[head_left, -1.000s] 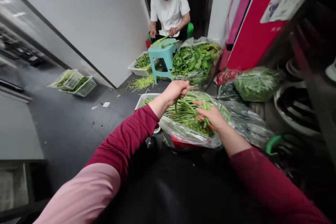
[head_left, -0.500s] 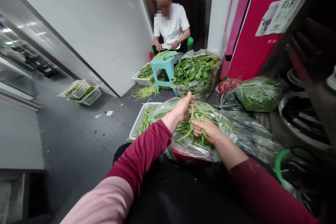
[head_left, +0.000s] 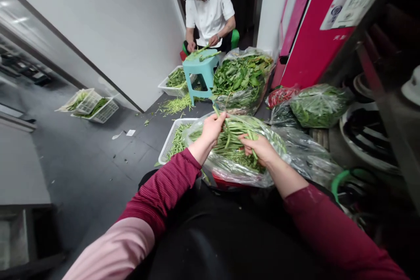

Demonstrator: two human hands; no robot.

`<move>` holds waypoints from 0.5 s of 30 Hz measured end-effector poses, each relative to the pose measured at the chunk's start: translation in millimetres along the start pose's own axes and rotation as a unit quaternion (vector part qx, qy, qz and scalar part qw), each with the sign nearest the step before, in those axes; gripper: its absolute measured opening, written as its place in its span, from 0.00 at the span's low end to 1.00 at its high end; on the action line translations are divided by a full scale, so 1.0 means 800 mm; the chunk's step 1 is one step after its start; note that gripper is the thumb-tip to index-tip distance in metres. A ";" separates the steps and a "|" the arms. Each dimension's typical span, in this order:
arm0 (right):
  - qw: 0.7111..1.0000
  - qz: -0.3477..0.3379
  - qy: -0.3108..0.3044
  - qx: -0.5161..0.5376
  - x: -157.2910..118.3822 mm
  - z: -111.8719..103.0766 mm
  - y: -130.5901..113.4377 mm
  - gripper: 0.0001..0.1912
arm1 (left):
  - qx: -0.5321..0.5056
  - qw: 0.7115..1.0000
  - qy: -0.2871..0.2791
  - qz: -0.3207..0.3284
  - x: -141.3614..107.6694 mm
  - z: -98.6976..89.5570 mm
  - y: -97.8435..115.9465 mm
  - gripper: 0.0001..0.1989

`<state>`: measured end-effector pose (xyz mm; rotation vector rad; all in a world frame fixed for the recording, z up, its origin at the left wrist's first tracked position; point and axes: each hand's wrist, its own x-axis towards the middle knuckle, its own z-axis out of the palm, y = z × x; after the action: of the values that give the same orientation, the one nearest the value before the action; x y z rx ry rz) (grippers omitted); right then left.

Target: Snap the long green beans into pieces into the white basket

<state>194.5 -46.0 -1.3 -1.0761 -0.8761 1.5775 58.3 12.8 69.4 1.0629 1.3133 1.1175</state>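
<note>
My left hand pinches a long green bean that hangs down from its fingers. My right hand is closed around a few green beans, their ends showing past the thumb. Both hands are over a clear plastic bag, spread open in front of my lap and full of long green beans. Short pieces of bean lie in a white basket to the left, partly covered by the bag.
Across from me a person in white sits handling green stalks at a light blue stool. Beside it stands a bag of leafy greens. White baskets lie on the floor at left. Another bagged vegetable sits at right.
My left hand has moved left and closed on a bean; before, its fingers were extended near the beans in my right hand. The right hand stays over the bag with fewer beans showing.
</note>
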 end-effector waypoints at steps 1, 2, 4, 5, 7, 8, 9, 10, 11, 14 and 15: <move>1.000 -0.001 -0.001 0.001 -0.001 -0.001 0.001 0.13 | -0.013 1.000 0.002 0.010 0.006 -0.005 0.007 0.12; 1.000 0.000 -0.006 0.005 -0.002 0.000 0.002 0.12 | -0.033 0.999 0.008 0.010 0.009 -0.010 0.013 0.13; 0.999 0.014 -0.026 0.023 -0.006 0.003 0.005 0.13 | -0.078 0.997 0.008 0.007 0.012 -0.016 0.023 0.14; 0.998 0.023 -0.038 0.035 -0.008 0.005 0.006 0.14 | -0.098 0.995 0.005 0.009 0.012 -0.017 0.026 0.13; 0.996 0.039 -0.061 0.058 -0.011 0.011 0.008 0.16 | -0.118 0.993 0.000 0.017 0.009 -0.017 0.029 0.12; 0.995 0.046 -0.069 0.063 -0.013 0.014 0.008 0.15 | -0.121 0.993 -0.001 0.019 0.008 -0.016 0.029 0.12; 0.994 0.050 -0.073 0.065 -0.014 0.016 0.008 0.14 | -0.120 0.993 -0.003 0.018 0.007 -0.015 0.029 0.12; 0.994 0.051 -0.073 0.066 -0.015 0.018 0.007 0.12 | -0.116 0.993 -0.004 0.014 0.006 -0.015 0.029 0.11; 0.994 0.051 -0.072 0.068 -0.015 0.020 0.005 0.11 | -0.112 0.994 -0.004 0.013 0.005 -0.014 0.028 0.11; 0.992 0.047 -0.085 0.074 -0.024 0.027 -0.003 0.10 | -0.089 0.995 0.022 0.029 -0.003 -0.014 0.030 0.10; 0.994 0.045 -0.087 0.058 -0.030 0.029 -0.005 0.11 | -0.075 0.996 0.037 0.035 -0.007 -0.014 0.030 0.10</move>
<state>176.3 -69.2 15.4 -0.9175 -0.8490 1.7957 47.4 10.8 93.7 0.9694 1.2373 1.2979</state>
